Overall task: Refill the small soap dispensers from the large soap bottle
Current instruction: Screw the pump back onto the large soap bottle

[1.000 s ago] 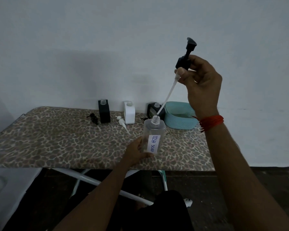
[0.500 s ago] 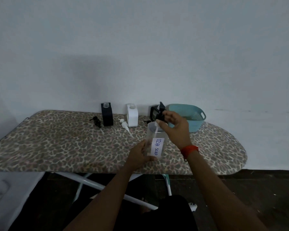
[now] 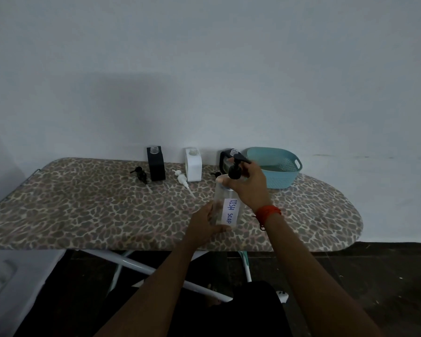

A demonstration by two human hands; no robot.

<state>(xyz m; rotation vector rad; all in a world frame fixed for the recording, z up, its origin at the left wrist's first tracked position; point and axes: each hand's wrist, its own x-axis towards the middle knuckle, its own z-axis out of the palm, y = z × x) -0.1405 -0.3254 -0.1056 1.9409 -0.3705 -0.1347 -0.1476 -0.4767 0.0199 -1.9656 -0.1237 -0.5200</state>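
Surface (image 3: 83, 210): leopard-print, against pale wall (image 3: 204, 69).
Left grip (image 3: 204, 224): holds clear bottle (image 3: 231, 211).
Right grip (image 3: 250, 188): pinches black pump (image 3: 235, 171) on bottle.

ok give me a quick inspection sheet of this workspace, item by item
surface: ironing board with a leopard-print cover, set against the wall.
job's things: clear bottle labelled DISH SOAP stands upright near the front, black pump head at its neck; black dispenser and white dispenser uncapped at the back; dark dispenser partly hidden behind the right hand; loose black pump and loose white pump lie on the cover.
clutter: teal basket at back right.
grippers: left hand grips the clear bottle; right hand holds the black pump head.
cables: nothing seen.
surroundings: plain wall; dark floor.
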